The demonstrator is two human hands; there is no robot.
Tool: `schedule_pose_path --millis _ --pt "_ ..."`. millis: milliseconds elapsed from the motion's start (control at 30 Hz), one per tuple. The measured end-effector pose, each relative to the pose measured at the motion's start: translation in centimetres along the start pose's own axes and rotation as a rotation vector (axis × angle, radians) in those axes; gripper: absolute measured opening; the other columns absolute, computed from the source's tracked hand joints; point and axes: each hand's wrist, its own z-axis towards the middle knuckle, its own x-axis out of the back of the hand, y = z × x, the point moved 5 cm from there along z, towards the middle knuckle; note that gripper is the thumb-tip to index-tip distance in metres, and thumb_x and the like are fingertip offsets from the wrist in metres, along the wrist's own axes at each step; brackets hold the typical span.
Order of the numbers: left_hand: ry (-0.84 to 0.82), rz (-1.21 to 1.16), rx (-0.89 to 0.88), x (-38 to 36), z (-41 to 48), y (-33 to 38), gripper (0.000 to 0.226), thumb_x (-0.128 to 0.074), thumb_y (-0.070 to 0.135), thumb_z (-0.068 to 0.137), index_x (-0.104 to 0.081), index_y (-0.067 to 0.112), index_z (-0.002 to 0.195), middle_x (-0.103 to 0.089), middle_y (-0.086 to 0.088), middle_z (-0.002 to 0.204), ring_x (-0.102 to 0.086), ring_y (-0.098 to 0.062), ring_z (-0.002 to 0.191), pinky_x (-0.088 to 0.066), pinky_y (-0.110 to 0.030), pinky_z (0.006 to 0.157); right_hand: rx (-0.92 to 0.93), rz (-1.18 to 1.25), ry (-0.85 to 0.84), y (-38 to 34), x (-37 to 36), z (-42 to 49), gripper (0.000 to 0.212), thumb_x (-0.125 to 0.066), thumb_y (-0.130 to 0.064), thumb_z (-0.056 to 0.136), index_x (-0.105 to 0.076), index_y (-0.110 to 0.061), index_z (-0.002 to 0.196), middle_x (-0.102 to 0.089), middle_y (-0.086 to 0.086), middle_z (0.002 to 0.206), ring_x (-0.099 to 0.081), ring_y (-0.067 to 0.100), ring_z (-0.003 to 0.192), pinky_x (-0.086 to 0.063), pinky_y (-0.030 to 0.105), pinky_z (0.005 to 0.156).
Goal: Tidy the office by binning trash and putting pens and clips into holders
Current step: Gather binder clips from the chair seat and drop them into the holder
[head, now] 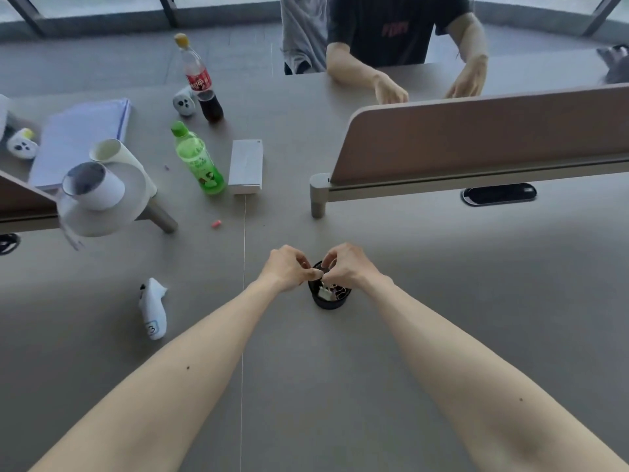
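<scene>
Clip step, I reckon. The little round black holder (328, 301) sits right under your fingertips, with shiny binder clips (332, 291) piled inside. Your left hand (289, 267) and right hand (350, 267) both pinch one tiny dark clip (322, 267). Next, just release it straight down. Further out past your left hand are a pink scrap (216, 223) and a glossy green bottle (199, 161).

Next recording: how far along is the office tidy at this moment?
Done: the small black round holder already contains several binder clips. In hand: the left hand and right hand pinch a small item over its rim, too small to name. Left: a pink scrap and a tiny purple bit lie loose on the grey desk, and two white paper cups sit unbinned.
</scene>
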Motion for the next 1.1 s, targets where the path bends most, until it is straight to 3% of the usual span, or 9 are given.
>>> schedule_pose_path --millis 67,200,300,367,567,633,833,967,1100 --pt "-0.009 0.001 -0.008 0.1 0.0 0.1 0.031 -0.078 0.046 0.074 -0.073 0.016 0.078 -0.068 -0.002 0.065 -0.065 -0.017 0.067 -0.044 -0.021 0.055 -0.008 0.037 -0.042 -0.3 0.5 -0.3 0.038 -0.068 -0.028 0.068 -0.07 -0.013 0.103 -0.068 0.003 0.099 -0.064 0.02 0.095 -0.054 0.029 0.079" --pt "-0.027 -0.021 0.019 0.3 0.0 0.5 0.037 -0.071 0.055 0.079 -0.069 0.018 0.08 -0.068 0.0 0.075 -0.059 -0.015 0.069 -0.04 -0.022 0.048 -0.022 0.051 -0.092 0.0 1.3 -0.3 0.036 -0.052 -0.001 0.079 -0.065 -0.013 0.11 -0.064 0.006 0.101 -0.062 0.023 0.098 -0.053 0.033 0.082" --pt "-0.108 -0.079 0.064 -0.2 0.1 0.5 0.022 -0.068 0.041 0.084 -0.064 0.02 0.079 -0.061 0.003 0.071 -0.049 -0.017 0.062 -0.035 -0.021 0.05 -0.014 0.02 -0.085 0.8 1.4 -0.1 0.041 -0.061 -0.002 0.073 -0.063 -0.02 0.11 -0.063 0.004 0.107 -0.062 0.02 0.098 -0.054 0.029 0.077" --pt "-0.155 -0.092 0.065 -0.6 0.3 0.5 0.016 -0.069 0.033 0.083 -0.066 0.02 0.091 -0.062 0.002 0.077 -0.049 -0.017 0.064 -0.034 -0.022 0.051 -0.006 0.025 -0.088 1.4 1.4 0.0 0.043 -0.073 -0.009 0.068 -0.065 -0.022 0.109 -0.064 0.002 0.109 -0.064 0.018 0.096 -0.055 0.029 0.078" --pt "-0.163 -0.062 -0.037 -1.4 0.0 1.9 0.049 -0.087 0.025 0.067 -0.062 0.018 0.109 -0.064 0.001 0.091 -0.062 -0.015 0.082 -0.048 -0.026 0.067 0.029 0.074 -0.117 1.9 1.3 -0.1 0.055 -0.071 -0.013 0.071 -0.062 -0.019 0.124 -0.066 0.001 0.112 -0.063 0.019 0.104 -0.054 0.031 0.089" --pt "-0.203 -0.078 -0.008 -1.7 -0.1 2.3 0.051 -0.083 0.015 0.069 -0.058 0.019 0.113 -0.063 0.001 0.094 -0.06 -0.015 0.081 -0.045 -0.026 0.061 0.025 0.091 -0.098 2.3 1.5 -0.1 0.054 -0.064 -0.006 0.073 -0.061 -0.017 0.127 -0.068 0.004 0.114 -0.063 0.021 0.105 -0.054 0.031 0.09" --pt "-0.241 -0.259 0.07 -1.7 -0.1 2.8 0.043 -0.045 -0.009 0.083 -0.052 0.013 0.12 -0.052 -0.006 0.105 -0.051 -0.02 0.087 -0.043 -0.031 0.062 -0.04 0.255 -0.003 4.0 2.0 0.5 0.04 -0.06 0.01 0.075 -0.067 -0.006 0.111 -0.072 0.014 0.101 -0.074 0.026 0.081 -0.062 0.039 0.078" --pt "-0.182 -0.265 0.011 -1.8 0.2 2.8 0.04 -0.054 -0.018 0.082 -0.059 0.007 0.112 -0.055 -0.009 0.098 -0.057 -0.02 0.079 -0.052 -0.03 0.058 -0.047 0.262 0.017 4.8 2.2 0.5 0.032 -0.058 0.007 0.076 -0.069 -0.002 0.104 -0.072 0.018 0.093 -0.075 0.028 0.073 -0.063 0.04 0.074" --pt "-0.123 -0.195 -0.034 -2.0 0.5 2.7 0.036 -0.065 -0.012 0.078 -0.067 0.008 0.108 -0.067 -0.007 0.103 -0.064 -0.021 0.091 -0.055 -0.033 0.081 -0.028 0.278 0.013 5.1 2.2 0.2 0.027 -0.059 0.007 0.077 -0.071 -0.002 0.099 -0.073 0.019 0.086 -0.075 0.028 0.074 -0.063 0.039 0.073"
